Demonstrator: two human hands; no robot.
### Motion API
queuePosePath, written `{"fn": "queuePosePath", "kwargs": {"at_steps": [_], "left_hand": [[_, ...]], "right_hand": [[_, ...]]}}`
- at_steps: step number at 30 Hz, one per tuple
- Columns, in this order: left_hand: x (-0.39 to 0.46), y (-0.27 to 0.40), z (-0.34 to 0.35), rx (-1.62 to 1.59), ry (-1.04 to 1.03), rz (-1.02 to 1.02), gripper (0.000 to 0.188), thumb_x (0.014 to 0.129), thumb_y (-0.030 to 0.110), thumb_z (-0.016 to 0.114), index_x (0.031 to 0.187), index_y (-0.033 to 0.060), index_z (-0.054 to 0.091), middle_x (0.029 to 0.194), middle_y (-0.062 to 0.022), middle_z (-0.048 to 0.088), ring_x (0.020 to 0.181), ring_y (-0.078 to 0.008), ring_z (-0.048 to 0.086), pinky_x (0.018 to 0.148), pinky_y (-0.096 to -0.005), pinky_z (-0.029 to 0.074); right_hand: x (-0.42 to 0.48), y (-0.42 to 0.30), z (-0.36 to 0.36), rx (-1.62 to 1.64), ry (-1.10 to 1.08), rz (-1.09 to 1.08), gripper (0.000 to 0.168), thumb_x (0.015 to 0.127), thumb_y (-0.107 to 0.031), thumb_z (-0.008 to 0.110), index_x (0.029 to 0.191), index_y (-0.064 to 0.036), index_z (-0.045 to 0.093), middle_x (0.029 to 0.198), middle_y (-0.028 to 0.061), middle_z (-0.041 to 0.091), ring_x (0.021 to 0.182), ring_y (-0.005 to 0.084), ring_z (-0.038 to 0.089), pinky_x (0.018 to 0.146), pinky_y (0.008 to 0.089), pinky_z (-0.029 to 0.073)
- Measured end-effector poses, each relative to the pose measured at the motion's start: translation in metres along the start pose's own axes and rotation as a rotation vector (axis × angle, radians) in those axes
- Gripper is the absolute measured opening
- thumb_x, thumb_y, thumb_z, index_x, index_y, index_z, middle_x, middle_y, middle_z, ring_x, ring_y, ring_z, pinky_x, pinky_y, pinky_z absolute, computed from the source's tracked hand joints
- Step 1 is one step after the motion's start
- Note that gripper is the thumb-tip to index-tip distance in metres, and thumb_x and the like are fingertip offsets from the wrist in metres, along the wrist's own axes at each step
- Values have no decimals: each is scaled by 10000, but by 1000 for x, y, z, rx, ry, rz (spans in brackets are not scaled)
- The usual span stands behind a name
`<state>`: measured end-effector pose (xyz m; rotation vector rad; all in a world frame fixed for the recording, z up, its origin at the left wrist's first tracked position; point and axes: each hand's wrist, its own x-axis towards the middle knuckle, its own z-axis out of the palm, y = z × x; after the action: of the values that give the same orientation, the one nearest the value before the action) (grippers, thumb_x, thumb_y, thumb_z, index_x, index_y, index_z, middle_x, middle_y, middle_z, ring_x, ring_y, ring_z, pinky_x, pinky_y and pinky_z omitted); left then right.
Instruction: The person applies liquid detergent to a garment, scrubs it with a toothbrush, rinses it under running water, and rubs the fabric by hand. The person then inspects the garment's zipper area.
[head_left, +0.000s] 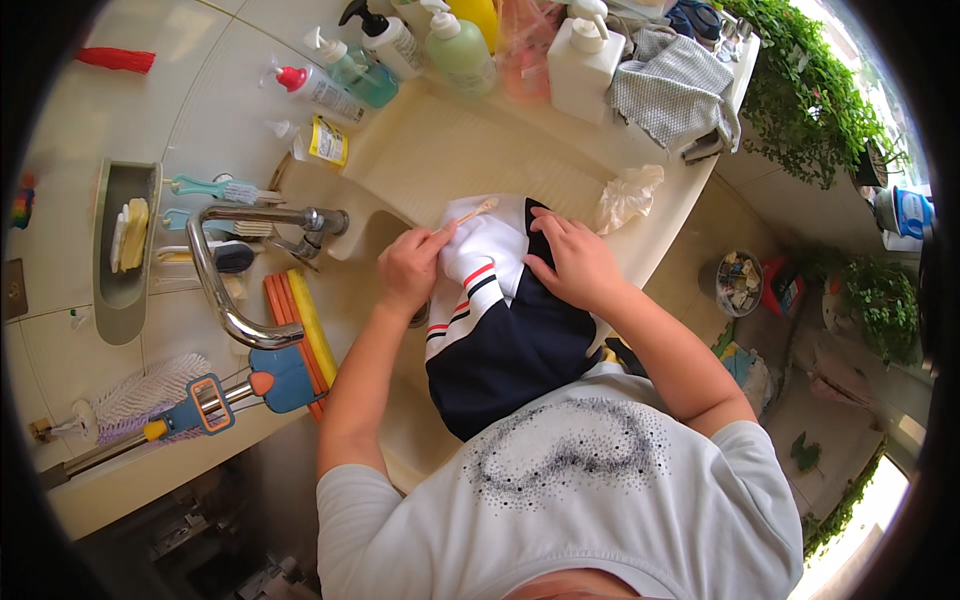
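A white and navy garment with red and navy stripes lies bunched over the front of a cream washboard sink. My left hand is at the garment's white left edge, closed around a thin, light-coloured stick-like tool. Its pinkish tip rests on or just above the white cloth; whether it is a small brush cannot be made out. On the other side, my right hand lies on the cloth where white meets navy, thumb and fingers apart.
A chrome faucet arches on the left, near an orange and yellow sponge mop head. Several pump bottles line the back. A crumpled plastic bag and a grey cloth lie at the right rim.
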<state>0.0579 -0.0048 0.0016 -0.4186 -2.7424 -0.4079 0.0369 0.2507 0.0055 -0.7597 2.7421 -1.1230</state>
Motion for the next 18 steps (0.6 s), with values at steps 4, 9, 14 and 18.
{"fn": "queuePosePath", "kwargs": {"at_steps": [4, 9, 14, 18], "left_hand": [[3, 2, -1, -30, 1, 62, 324, 746, 59, 581, 996, 235, 688, 708, -9, 561, 642, -193, 574, 522, -314, 466], [3, -18, 0, 43, 6, 84, 329, 742, 59, 576, 1002, 228, 687, 708, -6, 560, 655, -190, 576, 516, -310, 465], [3, 1, -4, -75, -5, 126, 340, 736, 59, 574, 1017, 215, 686, 708, -9, 558, 653, -188, 573, 511, -317, 458], [1, -5, -1, 29, -33, 43, 353, 732, 60, 579, 1027, 222, 685, 720, -9, 563, 667, -184, 581, 517, -312, 457]], "right_hand": [[1, -1, 1, 4, -21, 34, 370, 785, -249, 634, 1058, -35, 505, 1225, 112, 531, 979, 323, 544, 854, 380, 450], [1, -4, -1, 31, -68, 86, 370, 803, -249, 623, 1079, -47, 483, 1253, 114, 512, 1020, 336, 526, 886, 389, 426], [3, -5, -1, 30, -93, 93, 367, 803, -246, 624, 1072, -41, 482, 1268, 116, 504, 1042, 338, 520, 900, 391, 418], [2, -1, 3, -19, -23, 34, 391, 778, -252, 642, 1064, -20, 512, 1237, 108, 527, 998, 319, 546, 872, 376, 447]]}}
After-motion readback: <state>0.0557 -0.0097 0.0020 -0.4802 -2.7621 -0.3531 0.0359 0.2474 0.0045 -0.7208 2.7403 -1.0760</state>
